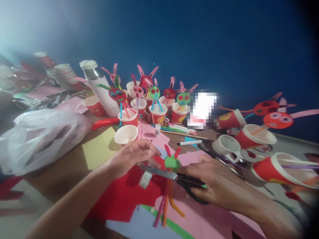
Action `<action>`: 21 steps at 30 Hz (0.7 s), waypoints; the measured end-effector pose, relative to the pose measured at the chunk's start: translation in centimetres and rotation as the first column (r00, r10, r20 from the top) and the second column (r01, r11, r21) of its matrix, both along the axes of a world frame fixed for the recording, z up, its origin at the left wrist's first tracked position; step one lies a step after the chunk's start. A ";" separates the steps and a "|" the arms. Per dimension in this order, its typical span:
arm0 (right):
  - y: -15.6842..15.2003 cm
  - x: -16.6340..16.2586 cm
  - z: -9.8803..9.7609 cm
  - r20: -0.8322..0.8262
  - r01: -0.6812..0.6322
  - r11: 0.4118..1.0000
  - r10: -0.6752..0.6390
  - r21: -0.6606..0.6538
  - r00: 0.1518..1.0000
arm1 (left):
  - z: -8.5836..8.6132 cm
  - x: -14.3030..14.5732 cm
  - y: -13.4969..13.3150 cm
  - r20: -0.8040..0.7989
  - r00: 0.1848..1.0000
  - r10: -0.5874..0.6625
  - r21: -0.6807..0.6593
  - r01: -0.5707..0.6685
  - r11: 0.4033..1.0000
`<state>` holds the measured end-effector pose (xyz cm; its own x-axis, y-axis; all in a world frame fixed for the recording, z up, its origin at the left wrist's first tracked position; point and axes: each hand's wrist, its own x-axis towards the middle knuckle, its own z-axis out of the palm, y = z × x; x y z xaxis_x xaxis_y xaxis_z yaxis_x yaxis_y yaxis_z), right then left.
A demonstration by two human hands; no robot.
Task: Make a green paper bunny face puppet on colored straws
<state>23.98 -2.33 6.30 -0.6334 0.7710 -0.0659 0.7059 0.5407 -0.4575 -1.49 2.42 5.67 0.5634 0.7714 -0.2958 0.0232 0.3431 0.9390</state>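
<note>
My right hand (208, 177) is wrapped round the black handles of a pair of scissors (163, 172), whose blades point left. Close above the blade tips, my left hand (136, 154) has its fingers pressed together; what they hold, if anything, I cannot make out. Just under the blades is a small whitish striped piece (146, 180), its kind unclear. Between my hands lies a green paper face (172, 162) with red paper ears. Purple and orange straws (164, 207) extend below it. Red paper (117, 199) and pink paper (199, 215) lie beneath my hands.
Paper cups (158, 117) with paper-faced straw figures stand along the back. A white cup (126, 134) is behind my left hand, and a mug (226, 147) is at right. Pens (191, 142), a plastic bag (47, 136), a flask (102, 89) and a blurred bright screen (203, 108) surround the work.
</note>
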 end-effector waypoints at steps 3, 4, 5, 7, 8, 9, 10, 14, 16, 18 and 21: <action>0.0 -0.5 0.5 -0.036 -0.003 1.000 0.002 -0.030 0.999 | -0.1 0.0 0.0 -0.060 0.998 0.031 0.032 -0.029 0.999; -0.1 -0.6 0.7 -0.045 -0.005 0.999 0.003 -0.036 0.999 | 0.0 -0.1 -0.1 -0.076 0.996 0.047 0.041 -0.044 0.998; -0.1 -0.6 0.9 -0.049 -0.007 0.999 0.005 -0.040 0.999 | 0.0 -0.1 -0.1 -0.089 0.994 0.064 0.044 -0.060 0.997; -0.2 -0.3 1.2 -0.038 -0.004 0.999 0.003 -0.052 0.999 | 0.1 -0.5 -0.1 -0.108 0.989 0.106 0.051 -0.101 0.994; -0.3 0.2 1.4 -0.028 0.004 0.998 -0.005 -0.061 1.000 | 0.2 -0.7 -0.2 -0.121 0.985 0.125 0.057 -0.119 0.991; -0.4 0.8 1.5 -0.019 0.018 0.997 -0.020 -0.072 1.000 | 0.3 -1.0 -0.2 -0.138 0.979 0.150 0.067 -0.142 0.988; -0.5 1.5 1.5 -0.008 0.044 0.996 -0.045 -0.083 0.999 | 0.4 -1.3 -0.3 -0.160 0.971 0.177 0.079 -0.166 0.983; -0.9 5.1 0.7 0.126 0.280 0.959 -0.273 -0.038 0.954 | 0.8 -2.4 -0.7 -0.262 0.922 0.284 0.124 -0.259 0.958; -1.2 6.8 -0.1 0.200 0.368 0.929 -0.366 0.029 0.909 | 0.8 -2.8 -1.0 -0.337 0.889 0.310 0.164 -0.268 0.949; -1.4 8.0 -1.2 0.254 0.401 0.913 -0.406 0.074 0.878 | 0.7 -3.2 -1.3 -0.412 0.852 0.322 0.215 -0.253 0.943; -1.9 8.9 -2.9 0.306 0.383 0.915 -0.402 0.122 0.863 | 0.4 -3.8 -1.6 -0.451 0.822 0.346 0.288 -0.233 0.929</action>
